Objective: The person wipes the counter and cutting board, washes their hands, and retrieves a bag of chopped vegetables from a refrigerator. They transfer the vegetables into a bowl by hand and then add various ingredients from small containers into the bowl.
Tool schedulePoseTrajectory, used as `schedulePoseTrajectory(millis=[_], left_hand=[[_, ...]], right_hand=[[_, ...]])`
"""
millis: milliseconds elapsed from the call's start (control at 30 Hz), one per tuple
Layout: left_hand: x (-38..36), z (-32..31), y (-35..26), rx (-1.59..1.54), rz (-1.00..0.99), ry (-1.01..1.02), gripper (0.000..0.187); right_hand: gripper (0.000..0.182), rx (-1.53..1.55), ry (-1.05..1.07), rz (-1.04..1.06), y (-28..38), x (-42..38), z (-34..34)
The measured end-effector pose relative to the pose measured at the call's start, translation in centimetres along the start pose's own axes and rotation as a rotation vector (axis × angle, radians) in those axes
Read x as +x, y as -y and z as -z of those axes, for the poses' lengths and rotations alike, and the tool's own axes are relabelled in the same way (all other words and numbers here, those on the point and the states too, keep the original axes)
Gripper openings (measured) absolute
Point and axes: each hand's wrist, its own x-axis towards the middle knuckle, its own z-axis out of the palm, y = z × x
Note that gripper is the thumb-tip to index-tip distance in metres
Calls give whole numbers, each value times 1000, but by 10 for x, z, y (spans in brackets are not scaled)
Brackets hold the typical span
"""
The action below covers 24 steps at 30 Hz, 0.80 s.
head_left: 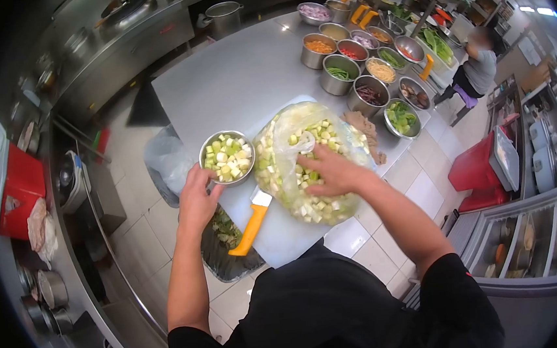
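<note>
Black clothing (341,306) of the person occupies the lower foreground. Beyond it extends a steel table (231,73), its far right portion bearing grouped steel containers (336,87) of cut vegetables. On the near part of the table lies a white cutting board (287,240). Upon this board rests a clear plastic bag (283,134), filled with diced pale-green and white pieces (327,206); crumpled brown material (362,128) lies just beside it on the right. To the left of the bag is a steel bowl (235,180) containing similar pieces; whether it rests on the board cannot be told. A yellow-handled knife (250,230) lies nearer the person, its handle end projecting past the board's left edge and only a short length of blade visible. The two hands are apart. The right hand (330,171), fingers spread, is over the bag's contents; whether the fingers lie beneath the film cannot be determined. The left hand (196,197) grips the bowl's near left rim.
</note>
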Motion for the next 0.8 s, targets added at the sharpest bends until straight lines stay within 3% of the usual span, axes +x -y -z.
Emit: schedulePoseTrajectory(millis=[67, 167, 400, 600, 700, 800], left_hand=[[0, -1, 1, -3, -3, -17, 32], [0, -8, 3, -11, -57, -53, 31], [7, -18, 11, -82, -24, -39, 32], [6, -19, 4, -75, -31, -72, 30], [9, -22, 5, -119, -5, -118, 29], [4, -20, 5, -126, 35, -157, 28]], right_hand=[[60, 9, 124, -126, 28, 2, 10], [57, -113, 52, -128, 31, 4, -1], [37, 179, -21, -69, 5, 17, -9], [29, 153, -108, -155, 20, 18, -23], [29, 283, -237, -129, 2, 22, -20], [29, 512, -386, -316, -2, 16, -2]])
